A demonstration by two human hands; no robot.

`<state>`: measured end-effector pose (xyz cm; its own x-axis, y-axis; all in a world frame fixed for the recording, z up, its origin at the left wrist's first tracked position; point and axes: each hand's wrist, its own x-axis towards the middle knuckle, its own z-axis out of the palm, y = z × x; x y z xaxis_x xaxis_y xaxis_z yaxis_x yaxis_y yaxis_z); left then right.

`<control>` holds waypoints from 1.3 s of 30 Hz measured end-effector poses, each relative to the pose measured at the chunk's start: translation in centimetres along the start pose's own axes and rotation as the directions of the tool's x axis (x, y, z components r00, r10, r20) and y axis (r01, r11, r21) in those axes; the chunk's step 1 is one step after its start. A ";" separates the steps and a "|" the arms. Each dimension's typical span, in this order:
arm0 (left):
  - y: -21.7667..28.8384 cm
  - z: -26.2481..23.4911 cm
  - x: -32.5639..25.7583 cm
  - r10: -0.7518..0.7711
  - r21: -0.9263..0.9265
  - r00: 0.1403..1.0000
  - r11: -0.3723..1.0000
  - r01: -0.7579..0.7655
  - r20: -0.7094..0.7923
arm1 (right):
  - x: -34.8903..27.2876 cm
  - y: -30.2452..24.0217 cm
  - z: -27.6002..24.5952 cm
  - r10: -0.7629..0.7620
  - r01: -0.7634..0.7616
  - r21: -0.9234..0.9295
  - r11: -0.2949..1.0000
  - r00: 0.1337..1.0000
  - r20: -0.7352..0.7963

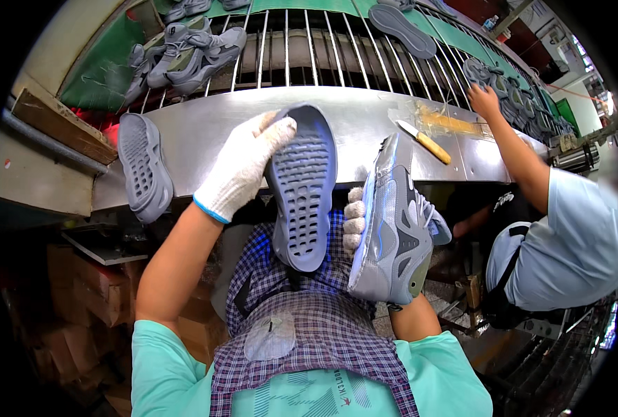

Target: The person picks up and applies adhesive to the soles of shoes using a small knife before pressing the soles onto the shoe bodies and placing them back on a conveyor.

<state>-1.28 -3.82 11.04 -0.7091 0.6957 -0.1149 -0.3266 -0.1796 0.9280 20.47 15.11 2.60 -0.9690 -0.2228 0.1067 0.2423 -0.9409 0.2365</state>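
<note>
Gloved fingers of the left hand [243,167] curl over the top edge of a grey outsole [302,187], tread up, above the lap. Beside it, the right hand [355,219] grips a grey sneaker upper [392,222], fingers closed on its side, below the metal shelf [204,128].

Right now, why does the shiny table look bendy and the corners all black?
In the head view, the fisheye lens curves the straight steel table and rods, leaves black corners; overhead light glares on the metal; the blue sole stays sharp.
</note>
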 end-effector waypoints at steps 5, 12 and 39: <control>-1.3 0.6 -0.4 -0.050 0.096 0.998 0.994 0.053 -0.037 | -0.2 0.5 1.8 -0.052 0.050 -0.064 0.997 0.998 -0.029; -1.2 2.9 -1.5 0.044 0.268 0.995 0.961 -0.066 0.085 | -0.5 -1.1 0.2 -0.065 0.057 -0.210 0.976 0.997 -0.031; -2.3 3.2 -5.3 0.122 0.540 0.936 0.789 -0.294 0.331 | -3.9 2.9 -2.6 -0.463 -0.158 -0.942 0.296 0.839 -0.286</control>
<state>5.19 -4.85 10.63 -0.4964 0.8593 0.1234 0.2883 0.0291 0.9571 24.79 12.60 0.31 -0.9390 0.1757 -0.2957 0.1794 -0.4833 -0.8569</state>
